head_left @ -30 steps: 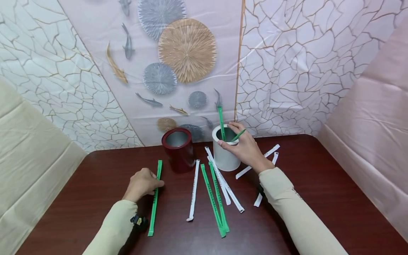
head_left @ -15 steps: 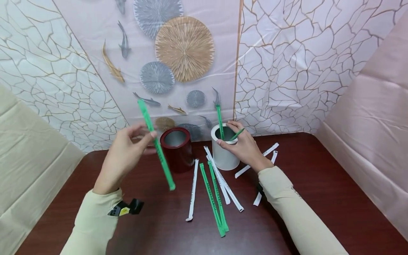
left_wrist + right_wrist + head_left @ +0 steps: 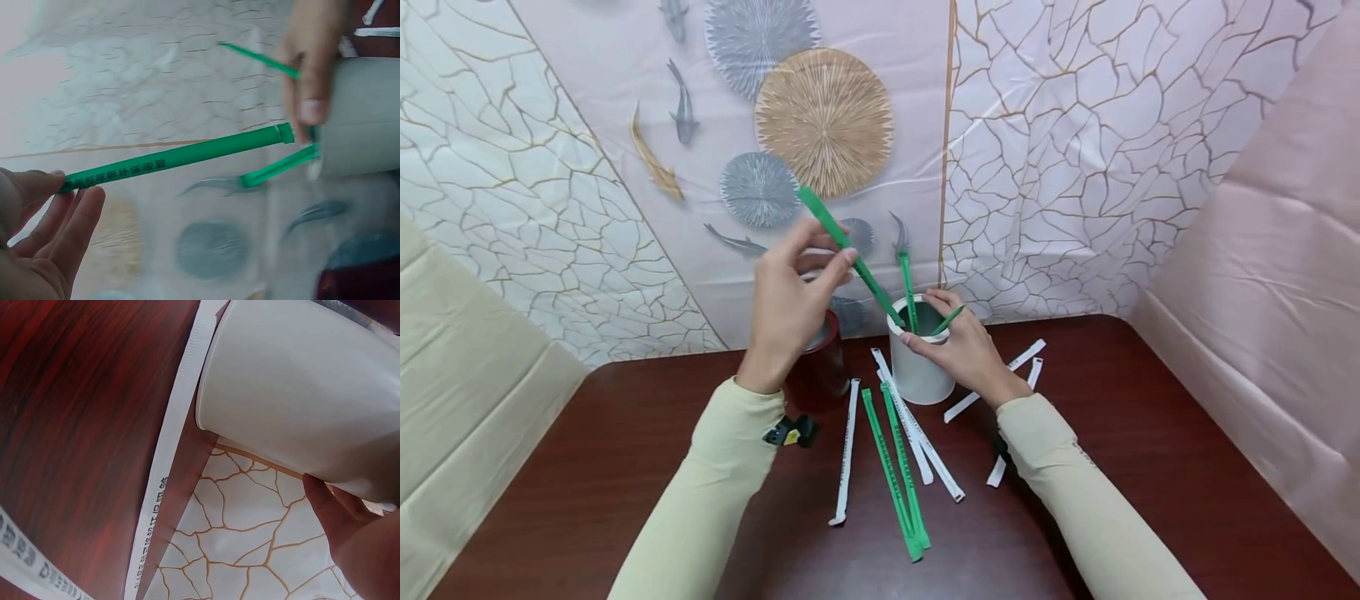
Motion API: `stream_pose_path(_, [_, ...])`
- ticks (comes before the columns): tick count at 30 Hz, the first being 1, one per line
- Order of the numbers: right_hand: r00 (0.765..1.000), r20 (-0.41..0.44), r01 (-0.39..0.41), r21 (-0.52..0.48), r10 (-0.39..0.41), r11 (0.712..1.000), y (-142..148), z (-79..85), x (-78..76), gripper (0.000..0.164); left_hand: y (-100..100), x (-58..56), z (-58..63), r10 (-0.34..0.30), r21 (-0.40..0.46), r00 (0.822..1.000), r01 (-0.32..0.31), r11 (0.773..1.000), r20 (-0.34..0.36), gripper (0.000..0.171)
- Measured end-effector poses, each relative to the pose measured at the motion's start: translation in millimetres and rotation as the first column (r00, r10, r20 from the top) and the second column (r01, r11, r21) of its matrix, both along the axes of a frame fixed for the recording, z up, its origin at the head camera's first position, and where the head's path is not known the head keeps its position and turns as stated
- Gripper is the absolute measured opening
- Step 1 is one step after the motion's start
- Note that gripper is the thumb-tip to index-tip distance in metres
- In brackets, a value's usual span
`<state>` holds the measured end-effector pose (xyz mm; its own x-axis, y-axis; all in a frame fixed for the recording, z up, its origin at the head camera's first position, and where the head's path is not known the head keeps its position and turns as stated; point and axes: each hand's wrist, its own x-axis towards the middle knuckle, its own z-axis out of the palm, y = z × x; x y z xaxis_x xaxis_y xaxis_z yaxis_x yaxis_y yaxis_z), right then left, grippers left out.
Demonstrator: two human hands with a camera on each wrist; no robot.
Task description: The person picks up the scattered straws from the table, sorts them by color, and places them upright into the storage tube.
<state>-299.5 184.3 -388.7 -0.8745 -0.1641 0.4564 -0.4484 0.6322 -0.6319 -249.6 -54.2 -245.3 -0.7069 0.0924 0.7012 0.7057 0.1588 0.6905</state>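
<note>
My left hand (image 3: 792,292) pinches a green paper-wrapped straw (image 3: 181,153) between thumb and fingers. Slanting down to the right, the straw has its lower end at the mouth of the white can (image 3: 919,375); whether it is inside the rim, I cannot tell. Two other green wrapped straws, one upright (image 3: 907,283) and one leaning right (image 3: 952,317), stick out of that can. My right hand (image 3: 967,350) grips the can near its rim, thumb at the front and fingers at the far side. Behind my left hand stands a dark red can (image 3: 826,371), partly hidden.
Two green wrapped straws (image 3: 887,467) lie on the dark wooden table (image 3: 587,483) in front of the cans. White wrapped straws lie left of them (image 3: 847,458), before the white can (image 3: 934,458), and under my right forearm (image 3: 1026,357). A patterned cloth (image 3: 1037,192) hangs behind.
My left hand has lifted the green straw off the table at the left and carried it up and right to the white can. My right hand has stayed on the can.
</note>
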Motion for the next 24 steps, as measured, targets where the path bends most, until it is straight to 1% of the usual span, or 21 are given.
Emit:
stream_pose_path(3, [1.0, -0.011, -0.003, 0.001, 0.003, 1.0, -0.7, -0.6, -0.1, 0.077, 8.6, -9.3, -18.1, 0.027, -0.094, 0.999, -0.025, 0.995, 0.029, 0.014])
stream_pose_path(6, [1.0, -0.022, -0.001, 0.015, 0.001, 1.0, -0.8, -1.0, -0.8, 0.077, 15.3, -17.6, -38.3, 0.052, -0.186, 0.998, -0.043, 0.982, 0.043, 0.01])
stream_pose_path(9, [1.0, -0.027, 0.008, 0.027, -0.008, 1.0, 0.6, -0.9, -0.8, 0.077, 20.8, -24.7, -58.1, 0.074, -0.275, 0.996, -0.055, 0.96, 0.059, 0.012])
stream_pose_path(13, [1.0, -0.015, 0.017, 0.035, -0.017, 0.999, -1.2, 1.2, -0.1, 0.079, 20.8, -29.1, -77.0, 0.131, -0.387, 0.989, -0.094, 0.917, 0.071, 0.012])
stream_pose_path(15, [1.0, 0.001, 0.021, 0.039, -0.021, 0.999, -1.3, 2.3, 0.4, 0.08, 20.7, -30.6, -83.3, 0.148, -0.429, 0.986, -0.099, 0.898, 0.081, 0.014])
stream_pose_path(18, [0.999, 0.023, 0.027, 0.045, -0.029, 0.999, -0.6, 2.6, 0.5, 0.08, 21.7, -32.0, -89.0, 0.149, -0.472, 0.982, -0.077, 0.878, 0.116, 0.019])
stream_pose_path(20, [0.999, 0.032, 0.028, 0.045, -0.029, 0.999, -0.2, 2.5, 0.7, 0.08, 22.6, -32.0, -90.3, 0.139, -0.488, 0.98, -0.052, 0.871, 0.143, 0.023])
stream_pose_path(24, [0.999, 0.039, 0.026, 0.037, -0.028, 0.999, -0.4, 1.4, 1.3, 0.08, 22.2, -28.5, -88.5, 0.124, -0.482, 0.973, -0.016, 0.876, 0.193, 0.031])
